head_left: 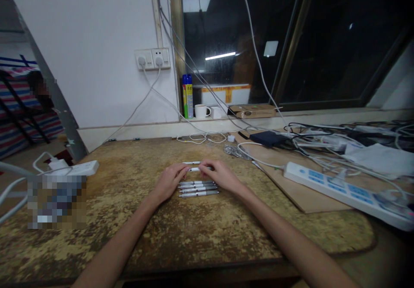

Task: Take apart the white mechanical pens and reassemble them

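Note:
Between my two hands is a white pen, lying sideways. My left hand pinches its left end, and my right hand has its fingers closed on the right end. Just beyond it another slim white pen lies on the worn wooden table, partly hidden by my fingers. Nearer to me, several silver and white pens lie side by side in a row, roughly parallel, with grey parts toward the right.
A white power strip and tangled cables rest on a brown board at right. A small crumpled clear bag lies behind my right hand. Another power strip is at left. A spray can and mug stand on the sill.

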